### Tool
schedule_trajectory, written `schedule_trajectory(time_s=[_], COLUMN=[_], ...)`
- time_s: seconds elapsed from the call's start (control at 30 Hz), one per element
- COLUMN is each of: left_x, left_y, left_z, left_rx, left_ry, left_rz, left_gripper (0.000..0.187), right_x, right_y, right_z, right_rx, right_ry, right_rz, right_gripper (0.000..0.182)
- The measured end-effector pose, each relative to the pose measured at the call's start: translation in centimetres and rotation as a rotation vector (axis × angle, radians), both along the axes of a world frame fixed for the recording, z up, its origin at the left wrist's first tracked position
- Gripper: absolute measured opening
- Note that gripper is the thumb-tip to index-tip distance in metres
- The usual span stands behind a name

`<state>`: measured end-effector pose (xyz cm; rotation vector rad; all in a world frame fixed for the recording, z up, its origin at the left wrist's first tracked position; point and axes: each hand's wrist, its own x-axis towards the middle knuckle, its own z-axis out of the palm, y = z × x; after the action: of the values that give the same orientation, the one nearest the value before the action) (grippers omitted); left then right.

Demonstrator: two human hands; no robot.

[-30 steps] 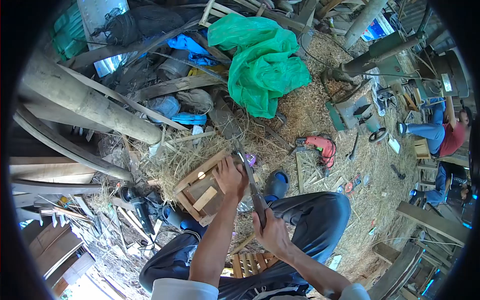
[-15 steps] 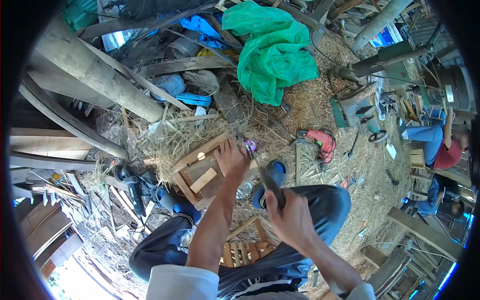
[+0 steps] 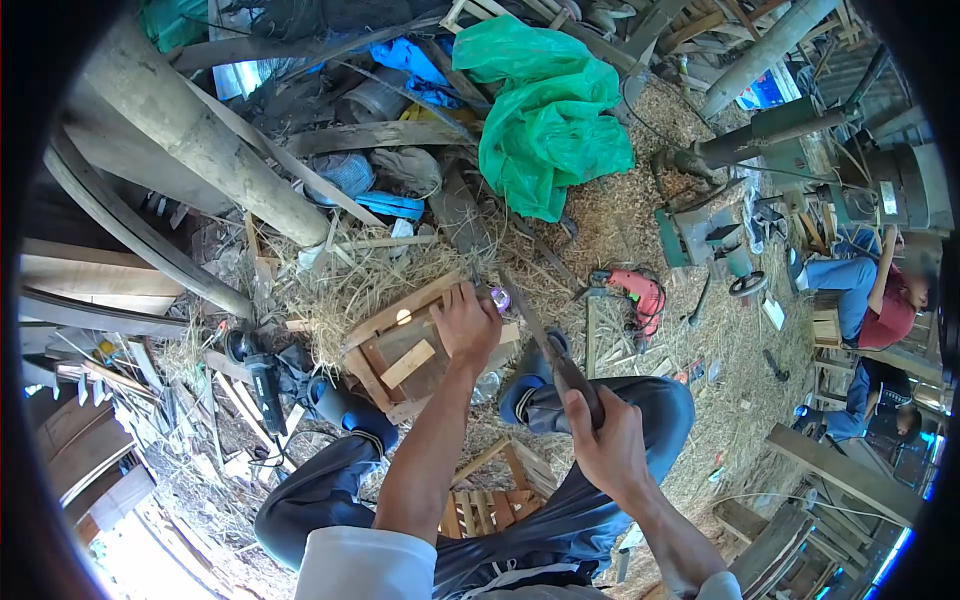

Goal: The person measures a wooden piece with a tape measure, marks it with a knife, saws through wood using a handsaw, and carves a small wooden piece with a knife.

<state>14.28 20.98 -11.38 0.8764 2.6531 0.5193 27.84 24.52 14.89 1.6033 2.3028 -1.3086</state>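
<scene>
Between my feet lies a low wooden box-like piece (image 3: 375, 385), with a small pale wood block (image 3: 407, 363) on top. My left hand (image 3: 466, 325) rests on its far right part, fingers bent down over the wood near the edge. The fingertips are partly hidden. My right hand (image 3: 612, 445) is wrapped round the dark handle of a long knife (image 3: 545, 345), its blade slanting up and left past my left hand, apart from the wood. A small purple round thing (image 3: 500, 298) lies just beyond my left fingers.
A red power drill (image 3: 640, 298) lies to the right, an angle grinder (image 3: 265, 385) to the left. A green plastic sheet (image 3: 550, 120) lies ahead on shavings. A slatted wooden crate (image 3: 490, 510) sits between my legs. Two people sit at far right, near machinery (image 3: 700, 235).
My right hand has moved right and slightly down with the long knife, whose blade now stands farther from my left hand. My left hand stays on the wood.
</scene>
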Motion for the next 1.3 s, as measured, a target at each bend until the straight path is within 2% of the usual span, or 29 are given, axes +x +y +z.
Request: schedule_trajectory(time_s=[0.03, 0.2, 0.3, 0.37, 0.5, 0.57, 0.67, 0.77, 0.9, 1.0, 1.1, 1.13, 1.17, 1.27, 1.3], left_x=[0.1, 0.0, -0.1, -0.2, -0.3, -0.1, -0.1, 0.3, -0.1, -0.3, -0.5, -0.1, 0.0, -0.2, 0.0], left_y=[-0.1, -0.1, -0.1, 0.0, -0.1, -0.1, -0.2, -0.4, -0.2, 0.2, 0.3, 0.2, 0.1, -0.4, -0.3], left_z=[-0.5, -3.0, -3.0, -2.6, -3.0, -3.4, -2.5, -1.4, -0.2, 0.9, 0.5, 0.6, 0.8, 0.9, 1.1], left_rx=[0.063, 0.045, 0.036, -0.041, 0.006, 0.033, -0.001, -0.022, -0.070, -0.137, -0.136, -0.137, -0.126, -0.091, -0.060], left_ry=[0.075, 0.281, 0.250, 0.069, 0.094, 0.215, 0.113, 0.039, -0.037, -0.110, -0.096, -0.098, -0.096, -0.066, -0.050], left_rz=[0.011, 0.009, 0.004, -0.004, 0.013, -0.002, -0.013, -0.020, -0.027, -0.034, -0.026, -0.035, -0.034, -0.019, -0.030], left_gripper=[0.035, 0.025, 0.024, 0.035, 0.036, 0.030, 0.039, 0.049, 0.047, 0.046, 0.045, 0.045, 0.044, 0.043, 0.042], right_x=[0.3, 0.9, 1.1, 0.9, 0.6, 0.1, -0.9, -2.3, -5.0, -4.2, -5.0, -4.8, -4.6, -4.9, -5.5], right_y=[-0.1, -1.0, -1.3, -1.4, -2.4, -2.8, -2.4, -1.3, 0.1, 1.8, 2.7, 2.8, 2.7, 2.6, 2.6], right_z=[-0.1, 0.3, 0.6, 0.9, 0.8, 0.9, 0.5, -2.7, -8.6, -9.3, -2.4, -1.1, -0.7, -5.8, -7.6], right_rx=[-0.005, -0.059, -0.041, -0.038, 0.006, -0.027, -0.051, 0.003, 0.095, 0.044, -0.077, -0.151, -0.103, 0.017, -0.023], right_ry=[-0.001, -0.051, -0.040, -0.048, -0.045, -0.071, -0.083, -0.057, -0.007, -0.058, -0.140, -0.181, -0.146, -0.124, -0.105], right_rz=[0.001, 0.017, 0.021, 0.022, 0.049, 0.028, 0.011, 0.031, 0.066, 0.108, 0.066, 0.068, 0.105, 0.125, 0.067], right_gripper=[0.034, 0.034, 0.034, 0.034, 0.033, 0.034, 0.035, 0.037, 0.041, 0.045, 0.049, 0.050, 0.053, 0.053, 0.051])
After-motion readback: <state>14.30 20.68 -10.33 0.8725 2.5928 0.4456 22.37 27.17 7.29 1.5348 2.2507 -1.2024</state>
